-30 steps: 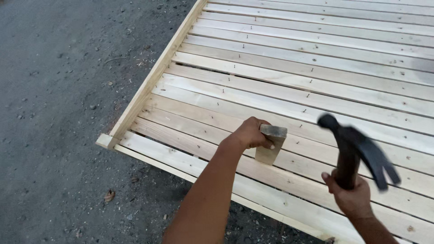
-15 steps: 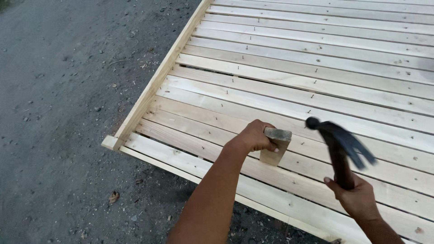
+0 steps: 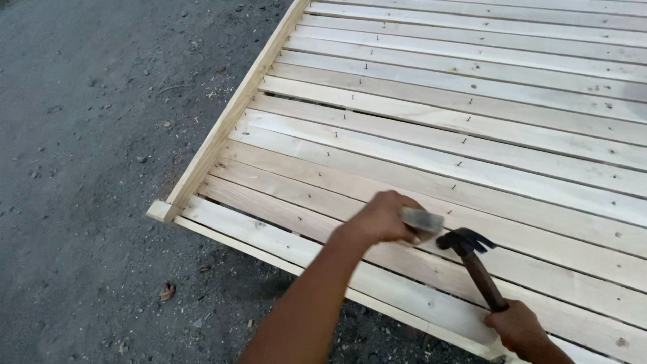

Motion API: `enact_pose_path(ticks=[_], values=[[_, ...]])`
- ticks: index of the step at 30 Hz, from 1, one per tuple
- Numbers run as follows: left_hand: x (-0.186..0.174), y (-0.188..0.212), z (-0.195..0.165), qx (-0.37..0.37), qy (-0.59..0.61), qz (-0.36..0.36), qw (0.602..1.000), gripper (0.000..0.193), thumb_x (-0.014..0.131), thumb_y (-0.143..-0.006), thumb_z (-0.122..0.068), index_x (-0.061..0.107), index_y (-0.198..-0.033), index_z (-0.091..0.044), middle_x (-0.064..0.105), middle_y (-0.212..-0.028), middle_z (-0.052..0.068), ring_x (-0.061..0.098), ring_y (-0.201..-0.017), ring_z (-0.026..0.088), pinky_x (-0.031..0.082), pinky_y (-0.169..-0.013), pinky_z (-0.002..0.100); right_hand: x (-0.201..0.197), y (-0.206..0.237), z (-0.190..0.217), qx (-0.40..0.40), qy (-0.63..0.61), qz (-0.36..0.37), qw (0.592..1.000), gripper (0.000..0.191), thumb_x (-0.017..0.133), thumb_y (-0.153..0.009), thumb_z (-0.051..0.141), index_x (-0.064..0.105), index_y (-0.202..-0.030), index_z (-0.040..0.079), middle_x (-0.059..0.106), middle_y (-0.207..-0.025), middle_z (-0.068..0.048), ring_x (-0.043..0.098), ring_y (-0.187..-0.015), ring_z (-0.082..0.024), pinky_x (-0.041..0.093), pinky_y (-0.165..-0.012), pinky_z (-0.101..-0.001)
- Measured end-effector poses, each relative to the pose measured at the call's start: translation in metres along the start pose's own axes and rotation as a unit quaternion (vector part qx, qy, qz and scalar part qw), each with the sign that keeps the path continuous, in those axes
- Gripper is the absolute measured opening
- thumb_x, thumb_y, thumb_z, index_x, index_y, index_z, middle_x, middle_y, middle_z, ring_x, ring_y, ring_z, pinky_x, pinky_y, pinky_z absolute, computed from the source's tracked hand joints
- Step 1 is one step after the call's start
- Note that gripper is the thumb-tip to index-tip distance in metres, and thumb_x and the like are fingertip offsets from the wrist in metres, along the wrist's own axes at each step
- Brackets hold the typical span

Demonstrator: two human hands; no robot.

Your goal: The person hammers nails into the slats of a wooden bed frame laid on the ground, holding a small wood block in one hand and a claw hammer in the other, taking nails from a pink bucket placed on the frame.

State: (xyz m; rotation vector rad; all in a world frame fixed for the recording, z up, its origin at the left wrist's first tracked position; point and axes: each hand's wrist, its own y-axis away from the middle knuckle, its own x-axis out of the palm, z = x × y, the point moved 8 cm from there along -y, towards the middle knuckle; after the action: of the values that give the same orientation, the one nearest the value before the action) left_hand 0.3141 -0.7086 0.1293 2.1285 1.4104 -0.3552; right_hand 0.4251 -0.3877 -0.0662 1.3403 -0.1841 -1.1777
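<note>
So the small wood block point(image 3: 422, 220) sat on a slat of the slatted wooden panel point(image 3: 472, 135), pinched in the left hand point(image 3: 381, 219), sticking out of the fist at about 3 o'clock. The claw hammer point(image 3: 468, 253) had its head down just beside the block, around 4 o'clock from it. The right hand point(image 3: 519, 330) was wrapped tight around the handle's end. Gravelly ground point(image 3: 87, 168) lay off at 9 o'clock.

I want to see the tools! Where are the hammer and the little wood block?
hammer point(image 3: 465, 240), head view, on its dark metal head.
wood block point(image 3: 422, 219), head view, on the end showing past the left hand's fingers.
</note>
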Motion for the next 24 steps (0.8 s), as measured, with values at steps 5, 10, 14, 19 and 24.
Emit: enact_pose_path(ticks=[5, 10, 14, 19, 24], values=[[-0.013, -0.01, -0.006, 0.051, 0.006, -0.022, 0.998, 0.055, 0.096, -0.06, -0.01, 0.078, -0.112, -0.012, 0.079, -0.108, 0.007, 0.076, -0.099, 0.022, 0.061, -0.091, 0.034, 0.003, -0.004, -0.005, 0.007, -0.028, 0.02, 0.999, 0.038, 0.084, -0.082, 0.012, 0.066, -0.108, -0.009, 0.058, -0.062, -0.013, 0.054, -0.045, -0.026, 0.046, -0.044, -0.0415], [-0.076, -0.013, 0.024, 0.018, 0.18, -0.058, 0.982, 0.053, 0.093, -0.059, -0.002, 0.077, -0.11, -0.005, 0.08, -0.102, 0.009, 0.076, -0.095, 0.022, 0.065, -0.085, 0.036, 0.002, -0.003, -0.007, 0.001, -0.026, 0.0, 1.0, 0.029, 0.081, -0.081, 0.01, 0.07, -0.104, -0.005, 0.062, -0.063, -0.015, 0.056, -0.045, -0.026, 0.046, -0.046, -0.0405], [-0.074, -0.017, 0.003, -0.008, 0.113, -0.058, 0.992, 0.054, 0.094, -0.06, -0.002, 0.078, -0.111, -0.006, 0.08, -0.099, 0.008, 0.075, -0.091, 0.019, 0.063, -0.082, 0.033, 0.003, 0.001, 0.001, -0.026, -0.062, 0.024, 0.997, 0.03, 0.079, -0.079, 0.006, 0.067, -0.102, -0.009, 0.058, -0.061, -0.014, 0.052, -0.042, -0.026, 0.04, -0.042, -0.0421], [-0.057, -0.025, -0.019, -0.001, 0.124, -0.066, 0.99, 0.054, 0.093, -0.059, -0.002, 0.078, -0.111, -0.008, 0.08, -0.098, 0.006, 0.075, -0.091, 0.017, 0.063, -0.08, 0.031, -0.004, 0.001, -0.001, 0.028, -0.018, 0.041, 0.999, 0.031, 0.081, -0.083, 0.008, 0.066, -0.106, -0.007, 0.059, -0.063, -0.013, 0.053, -0.045, -0.025, 0.043, -0.043, -0.0405], [-0.048, -0.032, -0.001, -0.022, 0.13, -0.057, 0.99, 0.055, 0.093, -0.059, -0.003, 0.079, -0.111, -0.009, 0.08, -0.099, 0.007, 0.073, -0.088, 0.018, 0.063, -0.074, 0.035, 0.0, 0.001, -0.003, -0.005, -0.064, 0.026, 0.998, 0.034, 0.08, -0.079, 0.007, 0.064, -0.105, -0.008, 0.058, -0.062, -0.013, 0.053, -0.043, -0.026, 0.041, -0.042, -0.0423]])
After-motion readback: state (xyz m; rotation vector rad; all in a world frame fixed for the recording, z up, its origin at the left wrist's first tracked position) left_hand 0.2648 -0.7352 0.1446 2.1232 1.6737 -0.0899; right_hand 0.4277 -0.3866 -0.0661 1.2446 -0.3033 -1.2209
